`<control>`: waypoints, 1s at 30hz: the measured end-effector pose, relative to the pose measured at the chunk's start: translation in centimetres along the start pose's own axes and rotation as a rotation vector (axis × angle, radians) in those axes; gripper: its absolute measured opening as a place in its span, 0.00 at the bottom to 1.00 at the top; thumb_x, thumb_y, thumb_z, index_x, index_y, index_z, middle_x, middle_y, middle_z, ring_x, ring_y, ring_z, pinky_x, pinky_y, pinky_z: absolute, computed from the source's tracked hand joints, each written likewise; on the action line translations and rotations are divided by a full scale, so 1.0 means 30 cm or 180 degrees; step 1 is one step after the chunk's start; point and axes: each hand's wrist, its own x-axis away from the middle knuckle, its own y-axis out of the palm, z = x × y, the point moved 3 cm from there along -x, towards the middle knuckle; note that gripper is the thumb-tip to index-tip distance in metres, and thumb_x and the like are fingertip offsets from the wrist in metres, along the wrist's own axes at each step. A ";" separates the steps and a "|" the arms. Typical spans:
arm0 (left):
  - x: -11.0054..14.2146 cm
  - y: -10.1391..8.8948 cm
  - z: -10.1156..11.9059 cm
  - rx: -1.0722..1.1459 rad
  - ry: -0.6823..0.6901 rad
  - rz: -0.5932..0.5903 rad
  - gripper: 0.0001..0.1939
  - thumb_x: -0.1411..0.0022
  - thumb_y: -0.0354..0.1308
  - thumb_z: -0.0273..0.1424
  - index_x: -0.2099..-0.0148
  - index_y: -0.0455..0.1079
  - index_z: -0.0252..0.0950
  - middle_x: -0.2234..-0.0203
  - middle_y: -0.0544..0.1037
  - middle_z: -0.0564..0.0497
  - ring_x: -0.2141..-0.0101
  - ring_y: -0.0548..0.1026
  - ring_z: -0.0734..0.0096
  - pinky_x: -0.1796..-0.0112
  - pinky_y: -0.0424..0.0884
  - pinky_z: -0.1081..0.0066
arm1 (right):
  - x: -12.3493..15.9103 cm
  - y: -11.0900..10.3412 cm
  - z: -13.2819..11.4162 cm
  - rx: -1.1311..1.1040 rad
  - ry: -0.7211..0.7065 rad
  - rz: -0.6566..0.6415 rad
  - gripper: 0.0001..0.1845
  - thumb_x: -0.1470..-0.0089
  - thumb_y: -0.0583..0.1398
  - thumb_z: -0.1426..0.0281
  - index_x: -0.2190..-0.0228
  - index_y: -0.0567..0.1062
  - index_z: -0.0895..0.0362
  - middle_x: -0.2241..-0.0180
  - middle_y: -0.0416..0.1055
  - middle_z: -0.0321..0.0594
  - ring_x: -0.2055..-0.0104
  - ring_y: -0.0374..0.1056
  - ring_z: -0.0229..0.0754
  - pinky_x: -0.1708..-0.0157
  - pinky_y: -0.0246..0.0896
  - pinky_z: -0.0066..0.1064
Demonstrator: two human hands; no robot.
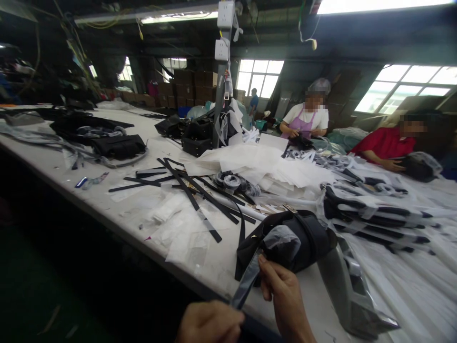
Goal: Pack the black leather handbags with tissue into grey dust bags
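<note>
A black handbag (pixel 307 238) lies on its side near the front edge of the table, with a buckle on top. Clear plastic film (pixel 283 240) covers part of its near end. A strap wrapped in clear plastic (pixel 248 278) runs from that end down toward me. My left hand (pixel 212 321) is closed on the strap's lower end, partly cut off by the bottom of the view. Just beside the bag, my right hand (pixel 282 293) pinches the strap's upper end between thumb and fingers. A grey plastic-wrapped band (pixel 348 290) hangs off the bag's right side.
Loose black strips (pixel 193 195) and clear plastic sheets (pixel 178 226) lie to the left. White paper sheets (pixel 250 159) are piled behind. Plastic-wrapped black handles (pixel 374 214) are stacked at right. A post with sockets (pixel 223 85) rises midway. Two people (pixel 305 119) handle black items across the table.
</note>
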 end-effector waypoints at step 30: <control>-0.136 0.225 -0.069 0.1753 -0.2841 0.0195 0.25 0.53 0.70 0.46 0.59 0.76 0.33 0.66 0.82 0.47 0.60 0.78 0.61 0.60 0.72 0.73 | 0.098 -0.305 -0.065 0.1269 -0.0741 0.0816 0.21 0.44 0.59 0.52 0.74 0.80 0.55 0.77 0.77 0.39 0.78 0.70 0.41 0.71 0.64 0.30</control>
